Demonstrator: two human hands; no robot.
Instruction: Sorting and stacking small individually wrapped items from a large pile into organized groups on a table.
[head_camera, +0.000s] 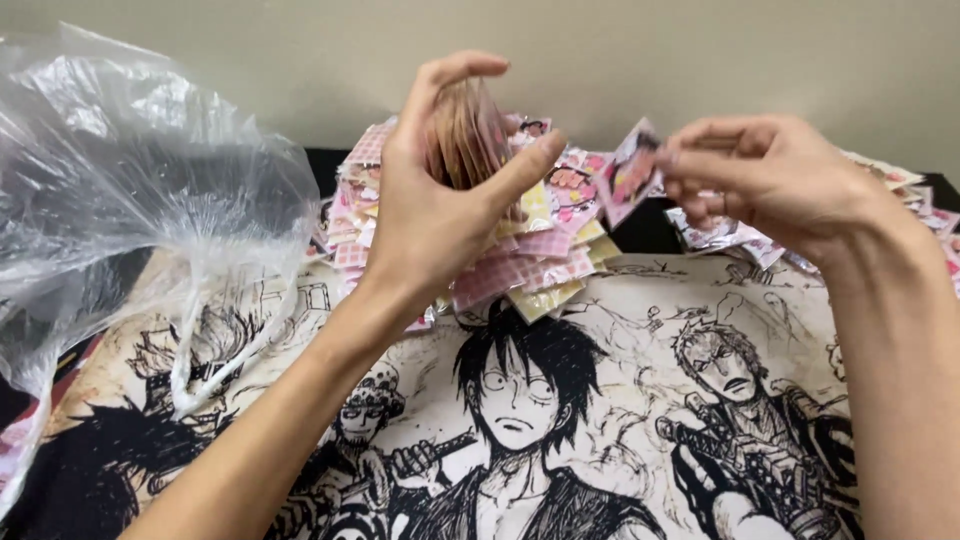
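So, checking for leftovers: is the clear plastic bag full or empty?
Looks empty: the plastic bag is see-through, crumpled, and nothing shows inside.

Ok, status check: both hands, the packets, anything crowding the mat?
Left hand shut on a stack of packets. Right hand pinching one pink packet. Loose pile behind on illustrated mat. Clear plastic bag far left, not blocking.

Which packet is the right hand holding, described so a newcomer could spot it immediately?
Start at the heap of pink and yellow packets at the far edge of the cartoon-printed cloth. Just right of the heap's top, the right hand pinches a single small pink packet. Unlike its neighbours, it is lifted clear, alone, not stacked.
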